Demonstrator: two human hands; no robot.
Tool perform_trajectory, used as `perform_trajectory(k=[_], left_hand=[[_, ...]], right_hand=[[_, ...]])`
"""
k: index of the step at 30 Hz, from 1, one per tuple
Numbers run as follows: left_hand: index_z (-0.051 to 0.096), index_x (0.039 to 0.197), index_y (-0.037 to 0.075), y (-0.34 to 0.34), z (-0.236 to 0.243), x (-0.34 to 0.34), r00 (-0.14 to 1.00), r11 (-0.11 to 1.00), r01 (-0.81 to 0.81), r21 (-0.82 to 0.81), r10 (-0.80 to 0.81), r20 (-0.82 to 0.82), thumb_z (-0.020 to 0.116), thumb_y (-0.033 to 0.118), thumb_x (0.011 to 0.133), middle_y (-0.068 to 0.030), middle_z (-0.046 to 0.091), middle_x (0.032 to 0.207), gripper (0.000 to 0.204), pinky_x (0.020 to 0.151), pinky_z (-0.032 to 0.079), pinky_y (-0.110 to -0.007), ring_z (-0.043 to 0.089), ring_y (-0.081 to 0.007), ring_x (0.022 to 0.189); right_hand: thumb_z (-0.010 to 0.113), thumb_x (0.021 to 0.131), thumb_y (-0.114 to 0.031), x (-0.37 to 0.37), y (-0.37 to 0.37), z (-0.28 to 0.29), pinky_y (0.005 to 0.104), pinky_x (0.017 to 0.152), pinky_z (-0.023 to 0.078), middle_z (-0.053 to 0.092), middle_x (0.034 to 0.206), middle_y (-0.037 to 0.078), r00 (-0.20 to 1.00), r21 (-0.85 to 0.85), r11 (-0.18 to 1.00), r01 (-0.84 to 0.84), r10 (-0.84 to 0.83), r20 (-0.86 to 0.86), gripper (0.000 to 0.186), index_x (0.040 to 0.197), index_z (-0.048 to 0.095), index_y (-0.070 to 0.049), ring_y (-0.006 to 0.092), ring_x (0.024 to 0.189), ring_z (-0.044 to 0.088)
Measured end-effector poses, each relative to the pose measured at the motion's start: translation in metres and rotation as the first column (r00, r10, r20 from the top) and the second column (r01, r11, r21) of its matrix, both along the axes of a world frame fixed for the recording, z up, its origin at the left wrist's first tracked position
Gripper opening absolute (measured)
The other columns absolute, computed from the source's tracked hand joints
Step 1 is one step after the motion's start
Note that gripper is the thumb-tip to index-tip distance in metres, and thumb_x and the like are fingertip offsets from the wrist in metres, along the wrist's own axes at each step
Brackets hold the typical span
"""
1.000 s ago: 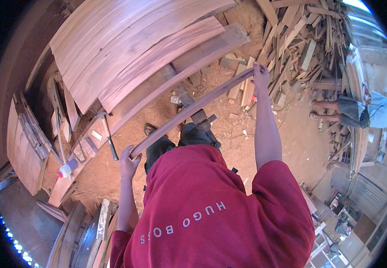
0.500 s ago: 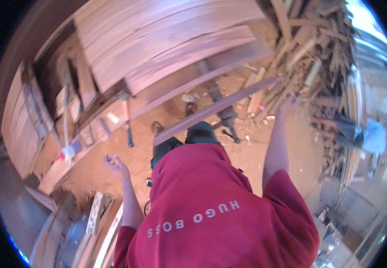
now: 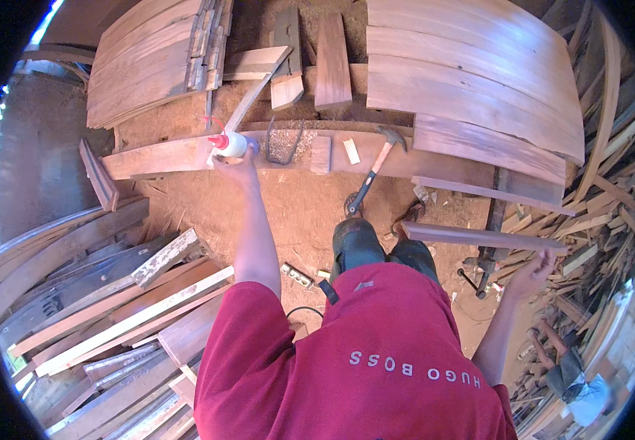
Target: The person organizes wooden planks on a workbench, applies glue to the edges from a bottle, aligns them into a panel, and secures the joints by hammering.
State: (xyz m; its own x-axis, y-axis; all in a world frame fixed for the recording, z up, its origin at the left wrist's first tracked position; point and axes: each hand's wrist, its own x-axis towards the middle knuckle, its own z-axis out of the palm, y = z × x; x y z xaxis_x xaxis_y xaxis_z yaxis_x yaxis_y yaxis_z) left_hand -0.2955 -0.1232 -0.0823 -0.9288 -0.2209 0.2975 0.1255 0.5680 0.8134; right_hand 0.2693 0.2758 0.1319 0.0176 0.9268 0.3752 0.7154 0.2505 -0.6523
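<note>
In my left hand [image 3: 238, 167] is a white squeeze bottle [image 3: 231, 144] with a red cap, tipped on its side over the long workbench board [image 3: 163, 155]. My fingers close around its far end. My right hand [image 3: 534, 275], fingers loosely bent and apart, is beside the right end of a narrow wooden strip [image 3: 453, 235]; whether they touch cannot be made out. The strip crosses a dark metal vise [image 3: 487, 257], which seems to hold it. A claw hammer [image 3: 376, 169] lies across the board's front edge, its handle hanging over.
Wide plank panels [image 3: 479, 81] sit at the far right, with another stack [image 3: 145, 59] far left. A small wood block [image 3: 320, 154] and shavings lie on the board. Lumber [image 3: 126, 301] is piled at left, scrap wood [image 3: 618, 198] at right. A person [image 3: 585, 396] is at lower right.
My body and view have turned to the left. The left hand, empty before, has reached forward and taken hold of the bottle. My right hand stays near the strip's end.
</note>
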Motion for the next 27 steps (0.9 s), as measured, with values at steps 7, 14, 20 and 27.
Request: perform_trajectory(k=[7,14,20,27], left_hand=[[0.050,0.125,-0.004,-0.020,0.013,-0.056,0.968,0.956,0.232,0.180,-0.245,0.054,0.094,0.017,0.057,-0.0132,0.065,0.108,0.084,0.088,0.052,-0.038,0.065,-0.0242,0.096],[0.052,0.126,-0.004,0.084,0.120,0.101,0.907,0.814,0.281,0.509,-0.398,0.137,0.089,0.012,0.069,-0.0152,0.062,0.118,0.070,0.097,0.048,-0.037,0.060,-0.0232,0.109],[0.058,0.120,0.000,0.167,0.238,0.230,0.650,0.569,0.316,0.759,-0.713,0.264,0.080,0.015,0.080,-0.0099,0.066,0.113,0.048,0.087,0.050,-0.034,0.063,-0.0195,0.100],[0.050,0.129,-0.005,0.198,0.278,0.263,0.396,0.391,0.431,0.813,-0.892,0.219,0.086,0.016,0.076,-0.0144,0.063,0.116,0.067,0.088,0.054,-0.033,0.064,-0.0203,0.104]], right_hand=[[0.062,0.094,-0.012,-0.110,-0.067,0.001,0.0314,0.086,0.048,0.065,0.101,0.009,0.813,-0.099,0.809,-0.580,0.567,-0.133,0.017,0.105,0.064,0.000,0.0190,0.093,0.060],[0.059,0.097,-0.040,-0.214,-0.125,-0.035,0.0325,0.079,0.052,0.066,0.113,0.007,0.492,-0.462,-0.170,-0.870,-0.333,-0.804,0.042,0.125,0.059,-0.010,0.0166,0.098,0.062],[0.064,0.092,-0.048,-0.234,-0.173,-0.010,0.0401,0.099,0.042,0.056,0.132,0.004,0.111,-0.041,-0.126,-0.991,-0.626,-0.772,0.058,0.137,0.048,-0.016,0.0222,0.126,0.050],[0.069,0.086,-0.053,-0.214,-0.153,0.015,0.0420,0.108,0.039,0.053,0.136,0.004,-0.106,-0.006,0.195,-0.981,-0.561,-0.821,0.072,0.141,0.043,-0.013,0.0227,0.128,0.048]])
